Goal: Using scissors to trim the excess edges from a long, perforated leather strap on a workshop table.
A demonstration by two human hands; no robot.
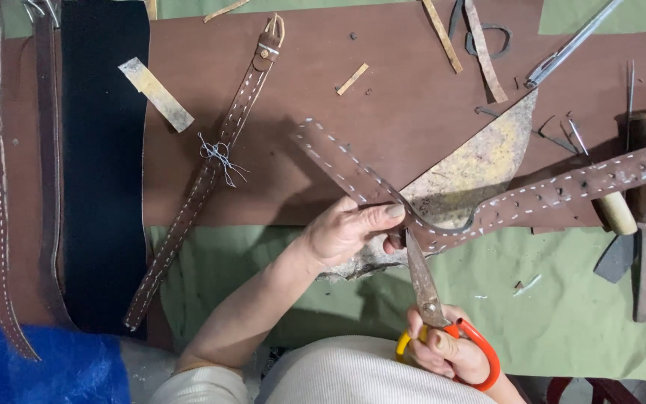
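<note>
So the stitched brown leather strap [487,206] was held bent into a V just in from the near edge of the tabletop [562,314], a bit right of the middle. The left hand [349,232] was pinched shut on it right at the fold, thumb and fingers clamped on the leather. The right hand [446,348] was wrapped around the orange and yellow handles of the scissors [424,288], with the blades pointed up at the fold and the tips touching the strap's edge there.

Progress-wise, the white stitching looked done along both arms of the strap, and holes were already punched in the right arm. The trimming seemed barely started, no fresh offcut could be seen at the blades. Whether the blades were biting or only resting couldn't be told.

A second stitched strap with a buckle [218,157] was lying finished-looking toward the left, loose thread knotted on it. Scraps were scattered along the far edge.
</note>
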